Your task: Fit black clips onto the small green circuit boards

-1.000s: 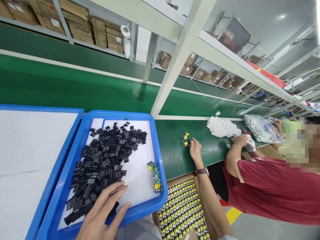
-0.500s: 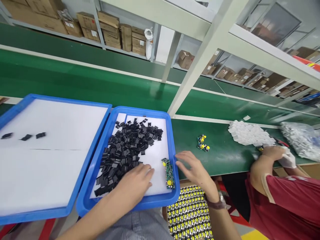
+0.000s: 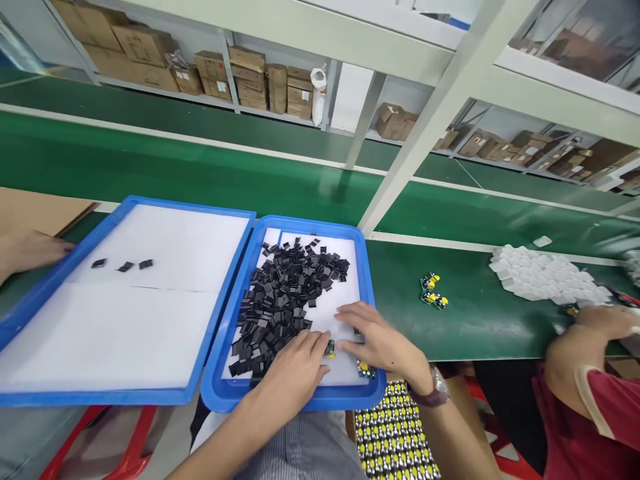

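Observation:
A small green circuit board (image 3: 331,349) with a yellow part sits between my two hands, over the right side of the blue tray (image 3: 370,287). My left hand (image 3: 300,360) has its fingertips at the board's left edge and appears to grip it; the contact is partly hidden. My right hand (image 3: 383,340) reaches in from the right, thumb and fingers apart, with the thumb tip close to the board. More circuit boards (image 3: 366,369) lie under and beside my right hand, partly covered by it. Left of my hands spreads a heap of black plastic clips (image 3: 280,300).
A second blue tray (image 3: 200,333) on the left holds three black pieces (image 3: 125,266). A box of yellow-topped boards (image 3: 395,433) stands below my right arm. On the green bench lie several boards (image 3: 431,291) and white caps (image 3: 545,273). Co-workers' hands (image 3: 30,253) show at both sides.
The view has swung left. My right hand has moved from the tray's right rim in over the boards. One board is now between my hands. A co-worker's hand has appeared at far left.

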Demonstrator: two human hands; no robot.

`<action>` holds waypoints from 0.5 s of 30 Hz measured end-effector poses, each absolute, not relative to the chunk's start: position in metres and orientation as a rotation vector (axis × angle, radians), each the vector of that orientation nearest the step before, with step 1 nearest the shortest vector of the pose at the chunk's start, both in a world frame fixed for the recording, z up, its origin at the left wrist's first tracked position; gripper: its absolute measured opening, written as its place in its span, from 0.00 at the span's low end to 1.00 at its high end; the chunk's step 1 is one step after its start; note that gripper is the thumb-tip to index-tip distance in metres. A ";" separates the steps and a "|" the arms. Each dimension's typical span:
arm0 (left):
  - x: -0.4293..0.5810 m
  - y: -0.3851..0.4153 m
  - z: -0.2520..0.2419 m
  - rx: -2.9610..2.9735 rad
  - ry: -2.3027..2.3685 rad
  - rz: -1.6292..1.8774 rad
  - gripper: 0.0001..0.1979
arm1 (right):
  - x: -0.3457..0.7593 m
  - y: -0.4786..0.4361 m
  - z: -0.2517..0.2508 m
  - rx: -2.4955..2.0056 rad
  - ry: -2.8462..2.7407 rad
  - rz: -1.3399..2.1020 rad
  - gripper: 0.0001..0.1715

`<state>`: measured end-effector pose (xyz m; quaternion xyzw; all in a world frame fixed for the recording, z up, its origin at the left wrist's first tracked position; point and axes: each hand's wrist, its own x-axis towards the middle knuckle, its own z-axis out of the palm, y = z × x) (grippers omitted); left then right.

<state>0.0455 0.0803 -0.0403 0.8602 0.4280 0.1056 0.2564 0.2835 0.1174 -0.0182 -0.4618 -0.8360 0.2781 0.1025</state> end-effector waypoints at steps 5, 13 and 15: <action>0.063 0.083 -0.048 2.484 1.072 0.232 0.22 | 0.304 0.092 -0.001 -1.689 -2.623 0.660 0.40; 0.070 0.084 -0.054 2.523 0.972 0.303 0.11 | 0.305 0.074 -0.020 -1.556 -2.376 0.778 0.22; 0.059 0.078 -0.049 2.489 0.962 0.318 0.12 | 0.299 0.079 -0.027 -1.527 -2.309 0.780 0.17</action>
